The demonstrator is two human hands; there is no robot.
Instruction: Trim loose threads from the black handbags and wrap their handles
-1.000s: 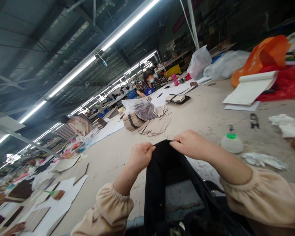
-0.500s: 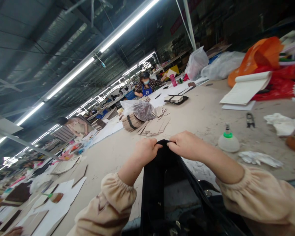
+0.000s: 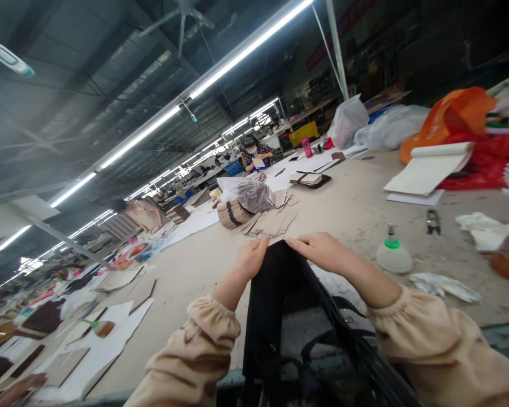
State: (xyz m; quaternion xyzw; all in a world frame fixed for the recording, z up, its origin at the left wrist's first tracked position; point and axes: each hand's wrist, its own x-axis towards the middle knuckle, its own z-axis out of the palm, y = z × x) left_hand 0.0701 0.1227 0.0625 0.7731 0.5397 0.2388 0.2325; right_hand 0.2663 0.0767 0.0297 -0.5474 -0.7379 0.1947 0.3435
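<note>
A black bag (image 3: pixel 268 294) with an open top and dark straps stretches from the table's near edge toward its middle. At the bag's far end, my left hand (image 3: pixel 251 259) is closed on the left side of its rim, thumb toward the tip. My right hand (image 3: pixel 322 251) pinches the same rim on the right, a short gap from the left hand. The fingertips under the edge are hidden. Beyond both hands lie a banded bundle of beige pieces (image 3: pixel 231 215) and a fan of loose ones (image 3: pixel 271 221).
On the right stand a white bottle with a green collar (image 3: pixel 392 251), small black snips (image 3: pixel 433 221), crumpled white paper (image 3: pixel 445 285) and a notepad (image 3: pixel 428 169). Another person's hand (image 3: pixel 23 390) reaches in at lower left near a beige panel (image 3: pixel 67 366). A co-worker (image 3: pixel 257 155) sits at the far end.
The view has shifted, so the table appears lower and farther right. Both hands still hold the bag's far edge, and its inner straps show more. The far co-worker now holds up a pale piece.
</note>
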